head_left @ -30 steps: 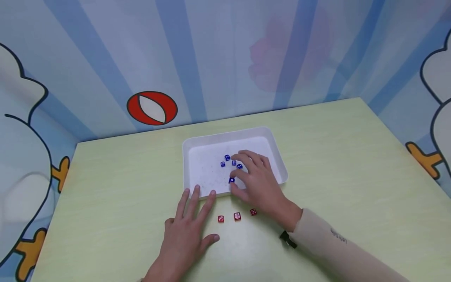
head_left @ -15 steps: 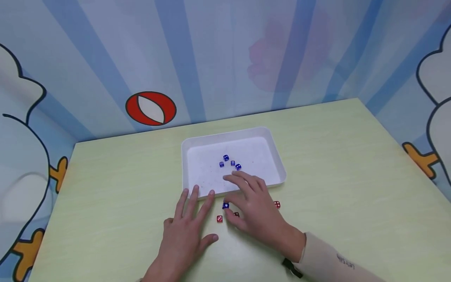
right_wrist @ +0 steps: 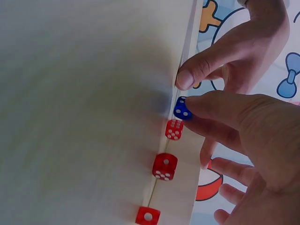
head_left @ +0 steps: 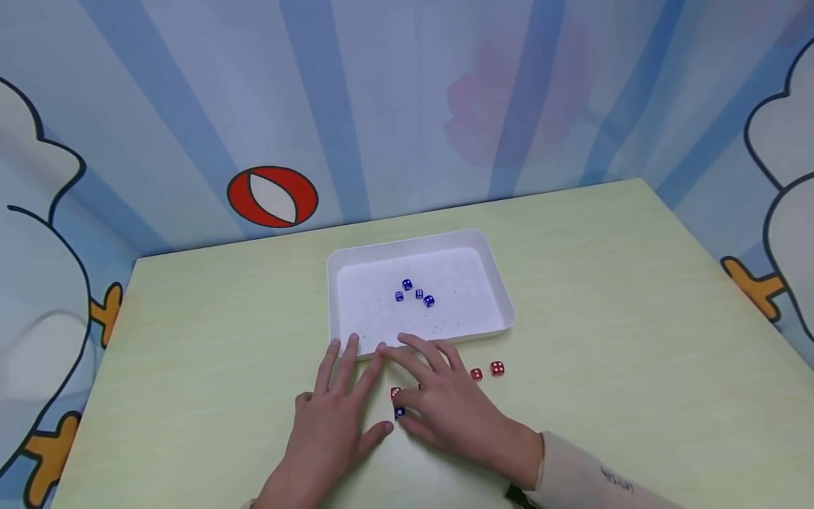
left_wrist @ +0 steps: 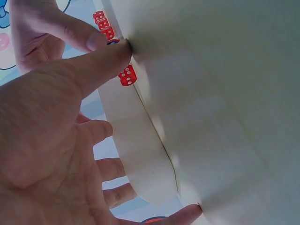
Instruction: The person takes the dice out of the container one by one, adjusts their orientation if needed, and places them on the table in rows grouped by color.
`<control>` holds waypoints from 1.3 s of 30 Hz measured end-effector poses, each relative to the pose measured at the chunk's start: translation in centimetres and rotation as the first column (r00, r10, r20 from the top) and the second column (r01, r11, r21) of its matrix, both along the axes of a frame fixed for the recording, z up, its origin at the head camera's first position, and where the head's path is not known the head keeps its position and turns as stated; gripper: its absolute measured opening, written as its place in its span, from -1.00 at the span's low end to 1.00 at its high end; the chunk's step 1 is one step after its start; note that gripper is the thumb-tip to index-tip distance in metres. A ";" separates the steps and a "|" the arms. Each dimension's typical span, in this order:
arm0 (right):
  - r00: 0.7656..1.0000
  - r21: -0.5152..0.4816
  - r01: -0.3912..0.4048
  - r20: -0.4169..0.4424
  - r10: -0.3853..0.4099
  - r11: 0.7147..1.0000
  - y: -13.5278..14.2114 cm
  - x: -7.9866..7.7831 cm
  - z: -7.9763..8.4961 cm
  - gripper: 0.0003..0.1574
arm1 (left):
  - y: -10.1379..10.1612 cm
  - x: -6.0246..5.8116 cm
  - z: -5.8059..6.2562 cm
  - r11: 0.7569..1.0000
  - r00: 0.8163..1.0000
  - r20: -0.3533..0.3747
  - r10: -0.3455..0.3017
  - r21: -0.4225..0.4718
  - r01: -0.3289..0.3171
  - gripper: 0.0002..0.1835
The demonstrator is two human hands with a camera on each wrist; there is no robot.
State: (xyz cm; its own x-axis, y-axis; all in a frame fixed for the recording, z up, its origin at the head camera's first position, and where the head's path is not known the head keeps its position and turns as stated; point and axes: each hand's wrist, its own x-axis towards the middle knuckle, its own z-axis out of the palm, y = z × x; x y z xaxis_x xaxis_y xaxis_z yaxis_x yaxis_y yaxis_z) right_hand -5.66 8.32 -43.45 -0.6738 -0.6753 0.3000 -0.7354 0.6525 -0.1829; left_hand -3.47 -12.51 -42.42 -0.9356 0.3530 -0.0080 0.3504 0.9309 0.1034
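Observation:
My right hand (head_left: pixel 454 406) pinches a blue die (head_left: pixel 399 413) between thumb and index finger, low over the table in front of the tray. In the right wrist view that blue die (right_wrist: pixel 182 108) is beside a small red die (right_wrist: pixel 174 130), at the left end of a row of red dice. Spread flat, my left hand (head_left: pixel 333 424) has its fingertips at the near rim of the white tray (head_left: pixel 407 244). Its thumb tip is close to the pinched die. Several other blue dice, one being the nearest blue die (head_left: pixel 429 301), lie loose inside the tray.
Further right in the row lie red dice, among them the end red die (head_left: pixel 497 368), partly hidden by my right hand. The pale table (head_left: pixel 604 304) runs back to a printed backdrop (head_left: pixel 413 106). A dark strap (head_left: pixel 520 498) hangs at the right sleeve.
My right hand has carried one blue die out of the tray, towards me and slightly left, to the front of the leftmost red die. The left hand has stayed in place.

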 end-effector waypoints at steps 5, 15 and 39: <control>1.000 0.025 0.001 -0.003 -0.001 1.000 -0.3 0.0 0.0 -0.92 | 0.0 -0.2 0.1 1.000 1.000 -0.013 -0.008 0.002 0.008 0.00; 0.999 -0.036 0.008 0.034 -0.007 0.999 -0.2 0.1 0.0 -0.88 | 0.0 -0.2 0.1 1.000 1.000 0.001 -0.005 0.004 0.005 0.01; 0.981 -0.099 0.187 -0.028 -0.190 0.977 3.5 -4.9 0.6 -0.83 | -0.1 -0.1 -0.1 1.000 0.999 0.032 0.003 0.012 -0.003 0.07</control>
State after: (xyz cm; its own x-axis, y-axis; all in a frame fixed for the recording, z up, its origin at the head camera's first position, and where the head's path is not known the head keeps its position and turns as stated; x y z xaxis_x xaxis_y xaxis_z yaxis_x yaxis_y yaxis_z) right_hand -10.57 11.84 -42.86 -0.7732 -0.5043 0.3844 -0.6085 0.7608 -0.2258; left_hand -3.53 -12.61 -42.47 -0.9360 0.3503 -0.0335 0.3438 0.9307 0.1252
